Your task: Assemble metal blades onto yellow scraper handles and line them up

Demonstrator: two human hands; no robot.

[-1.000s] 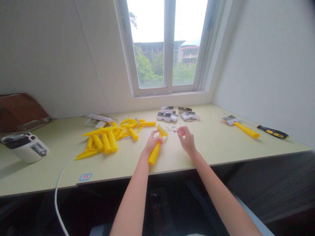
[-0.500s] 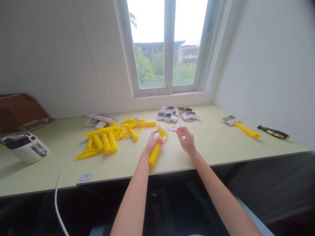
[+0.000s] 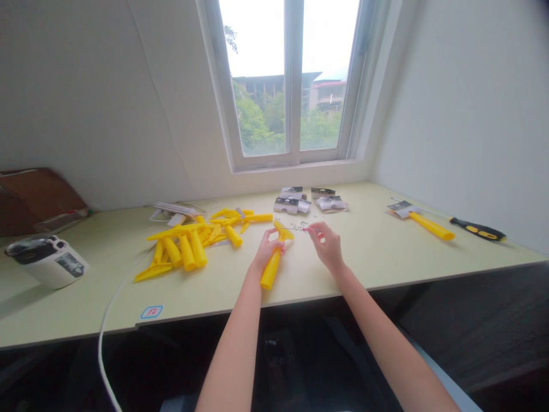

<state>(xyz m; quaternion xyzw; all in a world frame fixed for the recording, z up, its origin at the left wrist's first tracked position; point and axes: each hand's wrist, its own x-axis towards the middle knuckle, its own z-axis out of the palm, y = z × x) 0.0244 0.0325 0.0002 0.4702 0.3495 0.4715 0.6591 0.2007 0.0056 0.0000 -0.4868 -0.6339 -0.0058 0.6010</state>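
Observation:
My left hand [image 3: 266,250] is wrapped round a yellow plastic handle [image 3: 270,271] with a wider, curved head, tilted above the table's front part. Between the fingertips of my right hand [image 3: 328,245] is a thin screwdriver [image 3: 294,229] with a bit of red near the fingers. Its slim shaft points left and reaches the head of the yellow handle; whether the tip sits in a screw is too small to tell. Tiny loose screws [image 3: 303,223] lie scattered on the table just beyond my right hand.
Several yellow handles and parts [image 3: 187,250] are piled left of my hands. Opened packets [image 3: 292,204] lie below the window. A yellow handle [image 3: 431,226] and a black-and-yellow screwdriver [image 3: 477,229] rest at the right. A white mug [image 3: 55,269] and a cable [image 3: 102,337] are leftward.
The view has shifted very slightly. Both hands keep their hold, with the screwdriver still against the yellow handle's head.

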